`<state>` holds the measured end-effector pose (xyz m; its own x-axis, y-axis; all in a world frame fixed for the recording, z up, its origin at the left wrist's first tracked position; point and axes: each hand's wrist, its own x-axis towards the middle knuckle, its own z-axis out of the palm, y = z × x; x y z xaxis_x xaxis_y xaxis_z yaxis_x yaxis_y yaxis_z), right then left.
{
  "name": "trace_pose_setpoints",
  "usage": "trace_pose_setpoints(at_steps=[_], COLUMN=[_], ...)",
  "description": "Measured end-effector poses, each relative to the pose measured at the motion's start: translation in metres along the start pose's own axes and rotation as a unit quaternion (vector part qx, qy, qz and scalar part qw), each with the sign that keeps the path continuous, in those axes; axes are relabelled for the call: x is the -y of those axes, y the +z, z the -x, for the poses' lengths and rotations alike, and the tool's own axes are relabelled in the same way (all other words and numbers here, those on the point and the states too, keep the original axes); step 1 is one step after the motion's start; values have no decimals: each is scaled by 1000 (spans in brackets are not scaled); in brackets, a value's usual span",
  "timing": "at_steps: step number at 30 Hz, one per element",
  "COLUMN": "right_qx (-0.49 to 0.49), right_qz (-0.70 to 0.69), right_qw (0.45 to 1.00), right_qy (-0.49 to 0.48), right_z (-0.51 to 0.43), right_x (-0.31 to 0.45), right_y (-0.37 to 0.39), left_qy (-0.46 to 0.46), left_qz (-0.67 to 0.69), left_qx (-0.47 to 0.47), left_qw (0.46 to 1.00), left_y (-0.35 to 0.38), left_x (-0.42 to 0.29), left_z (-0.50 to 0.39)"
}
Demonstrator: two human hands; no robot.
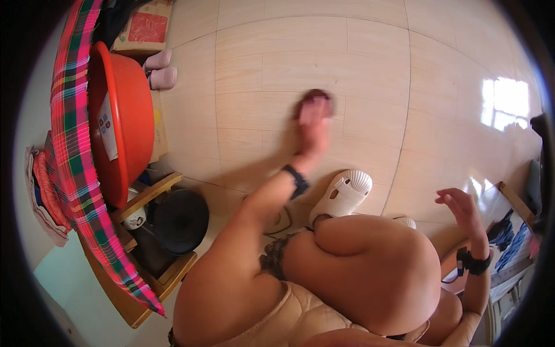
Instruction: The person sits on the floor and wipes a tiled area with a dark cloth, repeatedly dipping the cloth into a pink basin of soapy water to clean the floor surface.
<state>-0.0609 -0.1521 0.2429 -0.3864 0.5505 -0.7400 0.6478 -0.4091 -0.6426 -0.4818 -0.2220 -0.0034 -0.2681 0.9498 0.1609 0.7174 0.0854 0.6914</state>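
Observation:
My left hand, blurred by motion, reaches forward over the tiled floor. Its fingers lie on a dark reddish, rounded thing at floor level; what it is cannot be told, nor whether the fingers grip it or only press on it. A black band circles that wrist. My right hand is held up at the right side, fingers slightly bent, with nothing in it; a black wristband is below it. Under my bent knees a white clog stands on the floor, and part of another white clog shows beyond the knee.
At left, a red plastic basin stands beside a plaid cloth, pink clogs and a cardboard box. A black round lid or pan rests near a wooden frame. Furniture edges and fabric are at right.

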Motion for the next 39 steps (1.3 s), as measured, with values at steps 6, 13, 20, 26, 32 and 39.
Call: trace_pose_setpoints(at_steps=[6, 13, 20, 26, 32, 39], right_qx=[46, -26, -1, 6, 3, -10], right_qz=[79, 69, 67, 66, 52, 25], right_qw=[992, 997, 998, 998, 999, 999], right_qy=[-85, -27, 13, 4, 11, -26], right_z=[-36, -11, -10, -18, -14, -2], right_x=[65, 63, 48, 38, 48, 41], right_y=[14, -3, 1, -4, -2, -6], left_qy=[246, 79, -255, -60, 155, 274], left_qz=[37, -87, -227, -282, 80, 132], left_qx=[181, -85, -161, -65, 95, 249], left_qw=[952, 989, 926, 955, 980, 920], left_y=[111, -69, -249, -120, 80, 130], left_x=[-122, 40, 281, 214, -69, -128], left_z=[-25, -88, -67, -118, -110, -95])
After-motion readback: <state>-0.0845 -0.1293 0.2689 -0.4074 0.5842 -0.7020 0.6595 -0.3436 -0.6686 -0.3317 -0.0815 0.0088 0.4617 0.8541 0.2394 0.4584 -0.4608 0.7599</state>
